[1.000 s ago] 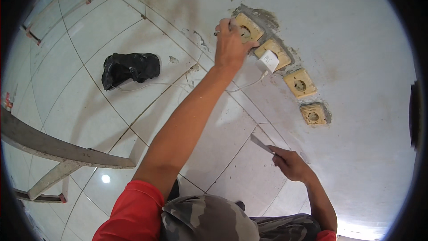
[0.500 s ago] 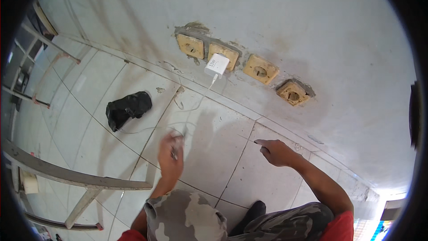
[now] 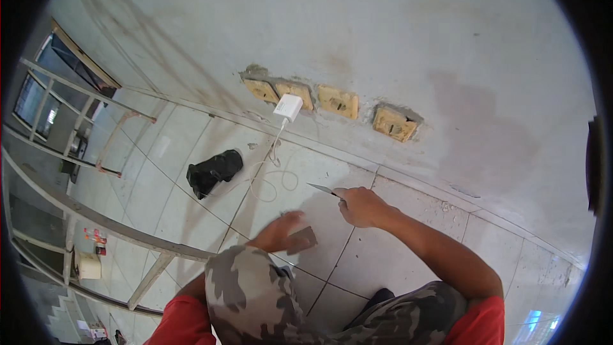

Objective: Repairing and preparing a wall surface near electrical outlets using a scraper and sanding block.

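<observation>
In my right hand (image 3: 363,207) is a knife (image 3: 324,189) with a thin pointed blade. The fingers close round its handle, and the blade points left above the tiles. My left hand (image 3: 278,231), slightly smeared by motion, is low in front of my left knee. Between its thumb and fingers sits a flat grey-brown rectangular piece (image 3: 306,239), whose kind I cannot make out. Beyond both hands a thin white cable (image 3: 263,182) lies looped on the floor. It runs up to a white charger (image 3: 288,107) plugged into a wall socket.
Yellowed sockets, among them one at the right (image 3: 394,123), sit in rough plaster along the grey wall (image 3: 383,38). A black bag-like bundle (image 3: 215,171) lies on the white tiled floor (image 3: 185,147). At the left stands a metal frame (image 3: 115,223) with long curved rails.
My right hand has moved left with the knife, whose blade now shows clearly. My left hand has shifted right and lower, and the flat piece has come into sight. The view has turned somewhat.
</observation>
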### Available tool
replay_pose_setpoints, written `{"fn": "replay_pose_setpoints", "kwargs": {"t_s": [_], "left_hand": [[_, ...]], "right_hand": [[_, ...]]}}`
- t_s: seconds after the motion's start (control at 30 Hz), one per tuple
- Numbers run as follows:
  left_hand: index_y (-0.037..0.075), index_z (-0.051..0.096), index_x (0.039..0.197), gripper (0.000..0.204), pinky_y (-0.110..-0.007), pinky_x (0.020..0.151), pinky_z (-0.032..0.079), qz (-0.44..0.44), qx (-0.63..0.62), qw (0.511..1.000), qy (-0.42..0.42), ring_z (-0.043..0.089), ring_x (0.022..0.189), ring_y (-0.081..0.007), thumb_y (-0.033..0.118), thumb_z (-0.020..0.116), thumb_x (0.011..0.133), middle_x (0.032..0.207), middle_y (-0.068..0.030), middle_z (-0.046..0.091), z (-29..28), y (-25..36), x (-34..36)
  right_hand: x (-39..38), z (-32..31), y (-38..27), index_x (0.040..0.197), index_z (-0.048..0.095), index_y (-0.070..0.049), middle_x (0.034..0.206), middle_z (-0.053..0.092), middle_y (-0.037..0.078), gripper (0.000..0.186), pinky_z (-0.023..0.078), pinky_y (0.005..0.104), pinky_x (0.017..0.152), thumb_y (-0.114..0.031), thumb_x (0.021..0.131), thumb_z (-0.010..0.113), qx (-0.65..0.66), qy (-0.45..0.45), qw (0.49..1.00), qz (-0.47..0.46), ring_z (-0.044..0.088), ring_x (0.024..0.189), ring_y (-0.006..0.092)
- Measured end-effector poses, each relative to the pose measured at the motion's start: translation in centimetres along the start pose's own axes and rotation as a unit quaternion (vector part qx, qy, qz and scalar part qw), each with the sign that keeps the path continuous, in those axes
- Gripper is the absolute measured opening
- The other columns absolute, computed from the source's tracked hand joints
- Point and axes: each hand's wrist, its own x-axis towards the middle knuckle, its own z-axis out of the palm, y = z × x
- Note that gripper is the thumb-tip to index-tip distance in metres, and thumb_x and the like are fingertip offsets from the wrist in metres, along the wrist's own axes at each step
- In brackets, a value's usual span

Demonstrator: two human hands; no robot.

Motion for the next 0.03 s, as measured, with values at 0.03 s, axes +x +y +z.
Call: {"fn": "replay_pose_setpoints", "kwargs": {"t_s": [0.03], "left_hand": [[0.01,0.054,0.12,0.043,-0.042,0.105,0.04,-0.037,0.011,0.999,0.018,0.046,0.128,-0.0333,0.029,0.072,0.085,0.141,-0.0194,0.042,-2.93,0.43,0.47]], "right_hand": [[0.02,0.13,-0.09,0.131,0.053,-0.007,0.098,0.066,0.027,0.043,0.051,0.0485,0.083,-0.017,0.089,0.052,0.005,0.02,1.0,-0.007,0.064,0.09,0.042]]}}
